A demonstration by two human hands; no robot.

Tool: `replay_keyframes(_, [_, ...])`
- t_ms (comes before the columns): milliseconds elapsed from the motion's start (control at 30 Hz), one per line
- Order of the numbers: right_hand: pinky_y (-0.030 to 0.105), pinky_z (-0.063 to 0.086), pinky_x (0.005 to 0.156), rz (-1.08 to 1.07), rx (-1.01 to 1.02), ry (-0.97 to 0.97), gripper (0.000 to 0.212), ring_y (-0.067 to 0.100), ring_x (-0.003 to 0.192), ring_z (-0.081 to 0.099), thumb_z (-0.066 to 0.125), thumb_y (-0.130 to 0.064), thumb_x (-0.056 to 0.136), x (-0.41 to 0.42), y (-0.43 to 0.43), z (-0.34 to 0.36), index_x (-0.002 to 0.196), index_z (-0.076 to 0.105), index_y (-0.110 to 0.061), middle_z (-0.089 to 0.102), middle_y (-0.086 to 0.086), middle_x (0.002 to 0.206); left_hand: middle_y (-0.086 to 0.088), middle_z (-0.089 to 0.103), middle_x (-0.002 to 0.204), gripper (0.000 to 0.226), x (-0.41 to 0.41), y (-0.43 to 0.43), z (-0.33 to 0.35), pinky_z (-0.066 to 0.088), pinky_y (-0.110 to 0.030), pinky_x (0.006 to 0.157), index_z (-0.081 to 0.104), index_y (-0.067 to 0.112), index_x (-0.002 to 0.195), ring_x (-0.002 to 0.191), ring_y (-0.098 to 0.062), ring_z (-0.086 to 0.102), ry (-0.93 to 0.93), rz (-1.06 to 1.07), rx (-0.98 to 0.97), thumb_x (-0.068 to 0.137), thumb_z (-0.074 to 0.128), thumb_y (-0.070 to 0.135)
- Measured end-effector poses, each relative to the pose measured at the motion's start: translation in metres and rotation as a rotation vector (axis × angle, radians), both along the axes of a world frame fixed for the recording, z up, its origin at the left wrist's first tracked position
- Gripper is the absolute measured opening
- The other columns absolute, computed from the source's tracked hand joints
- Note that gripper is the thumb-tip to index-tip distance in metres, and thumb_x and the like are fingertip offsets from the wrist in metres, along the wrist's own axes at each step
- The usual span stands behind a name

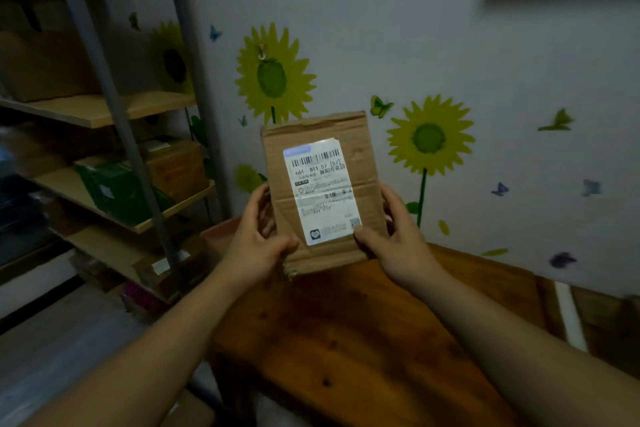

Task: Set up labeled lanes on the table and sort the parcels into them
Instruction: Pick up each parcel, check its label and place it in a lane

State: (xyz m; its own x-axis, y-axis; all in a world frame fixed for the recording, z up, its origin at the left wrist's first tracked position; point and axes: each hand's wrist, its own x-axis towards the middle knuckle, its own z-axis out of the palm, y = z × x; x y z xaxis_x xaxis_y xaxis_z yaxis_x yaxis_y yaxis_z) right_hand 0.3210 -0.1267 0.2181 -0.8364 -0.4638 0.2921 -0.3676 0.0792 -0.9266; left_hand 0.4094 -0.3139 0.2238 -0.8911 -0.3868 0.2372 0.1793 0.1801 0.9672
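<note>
A flat brown cardboard parcel (360, 156) with a white shipping label is held upright in front of me, above the far end of the wooden table (346, 333). My left hand (258, 239) grips its lower left edge, thumb on the front. On the lower right edge my right hand (394, 236) holds it the same way, thumb near the label's corner. The label faces me with barcodes and printed text.
A metal shelf rack (114, 104) stands to the left with wooden boards, holding a green parcel (117, 191) and brown boxes (176, 166). The wall behind carries sunflower and butterfly stickers. A white strip (571, 315) lies at the table's right side.
</note>
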Motion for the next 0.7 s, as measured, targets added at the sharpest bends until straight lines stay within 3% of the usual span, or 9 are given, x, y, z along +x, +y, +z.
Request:
replay_keyframes(133, [0.031, 0.053, 0.091, -0.119, -0.029, 0.05, 0.065, -0.007, 0.104, 0.053, 0.064, -0.009, 0.088, 0.02, 0.059, 0.015, 0.133, 0.031, -0.042, 0.046, -0.027, 0.116, 0.017, 0.045, 0.128, 0.087, -0.006, 0.045, 0.013, 0.046, -0.005, 0.08, 0.026, 0.037, 0.129, 0.107, 0.013, 0.051, 0.076, -0.131, -0.055, 0.066, 0.07, -0.004])
replay_keyframes(200, [0.018, 0.054, 0.079, -0.181, -0.037, 0.052, 0.067, -0.015, 0.095, 0.055, 0.064, -0.007, 0.087, 0.031, 0.084, 0.023, 0.136, 0.03, -0.038, 0.045, -0.026, 0.112, 0.017, 0.046, 0.13, 0.086, -0.007, 0.066, 0.022, 0.046, -0.01, 0.087, 0.032, 0.043, 0.124, 0.113, 0.011, 0.051, 0.094, -0.197, -0.073, 0.055, 0.072, 0.012])
replay_keyframes(267, [0.019, 0.055, 0.078, -0.252, -0.039, 0.054, 0.069, -0.008, 0.1, 0.054, 0.065, -0.008, 0.087, 0.042, 0.105, 0.028, 0.14, 0.029, -0.036, 0.044, -0.025, 0.113, 0.01, 0.046, 0.136, 0.085, -0.009, 0.085, 0.028, 0.045, -0.018, 0.096, 0.034, 0.048, 0.12, 0.12, 0.002, 0.05, 0.124, -0.264, -0.096, 0.049, 0.072, 0.021])
replay_keyframes(333, [0.035, 0.056, 0.087, -0.33, -0.036, 0.06, 0.068, 0.002, 0.11, 0.048, 0.067, -0.014, 0.086, 0.055, 0.123, 0.033, 0.137, 0.029, -0.041, 0.042, -0.029, 0.113, 0.006, 0.043, 0.141, 0.086, -0.012, 0.1, 0.033, 0.047, -0.025, 0.097, 0.033, 0.049, 0.122, 0.123, -0.005, 0.049, 0.139, -0.335, -0.105, 0.052, 0.072, 0.017])
replay_keyframes(400, [0.042, 0.053, 0.092, -0.399, -0.032, 0.063, 0.068, 0.003, 0.108, 0.048, 0.067, -0.016, 0.086, 0.068, 0.139, 0.037, 0.135, 0.029, -0.044, 0.041, -0.032, 0.111, 0.006, 0.041, 0.143, 0.088, -0.015, 0.112, 0.037, 0.05, -0.022, 0.091, 0.03, 0.047, 0.128, 0.124, -0.008, 0.049, 0.149, -0.41, -0.116, 0.059, 0.072, 0.009])
replay_keyframes(467, [0.035, 0.054, 0.09, -0.463, -0.022, 0.066, 0.068, -0.002, 0.102, 0.048, 0.067, -0.017, 0.086, 0.082, 0.153, 0.04, 0.137, 0.028, -0.041, 0.041, -0.032, 0.109, 0.008, 0.041, 0.142, 0.092, -0.017, 0.124, 0.038, 0.052, -0.014, 0.081, 0.027, 0.039, 0.138, 0.121, -0.005, 0.05, 0.15, -0.485, -0.102, 0.068, 0.07, -0.003])
replay_keyframes(567, [0.012, 0.051, 0.071, -0.565, 0.003, 0.057, 0.069, -0.009, 0.095, 0.046, 0.066, -0.018, 0.088, 0.107, 0.174, 0.037, 0.141, 0.027, -0.038, 0.039, -0.032, 0.107, 0.013, 0.042, 0.137, 0.088, -0.014, 0.149, 0.036, 0.051, -0.008, 0.071, 0.023, 0.029, 0.146, 0.102, 0.011, 0.053, 0.123, -0.601, -0.062, 0.079, 0.059, -0.015])
replay_keyframes(633, [0.01, 0.049, 0.068, -0.649, 0.005, 0.031, 0.069, -0.008, 0.093, 0.048, 0.066, -0.019, 0.088, 0.125, 0.189, 0.03, 0.141, 0.027, -0.038, 0.041, -0.031, 0.106, 0.012, 0.043, 0.14, 0.084, -0.011, 0.169, 0.03, 0.052, -0.011, 0.069, 0.025, 0.03, 0.146, 0.097, 0.013, 0.057, 0.099, -0.682, -0.047, 0.082, 0.053, -0.017])
replay_keyframes(700, [0.014, 0.048, 0.077, -0.732, 0.009, 0.014, 0.07, -0.003, 0.099, 0.051, 0.067, -0.02, 0.087, 0.144, 0.207, 0.021, 0.142, 0.028, -0.037, 0.046, -0.026, 0.113, 0.012, 0.045, 0.14, 0.083, -0.004, 0.193, 0.023, 0.05, -0.011, 0.063, 0.027, 0.032, 0.145, 0.094, 0.007, 0.06, 0.066, -0.738, -0.034, 0.082, 0.052, -0.016])
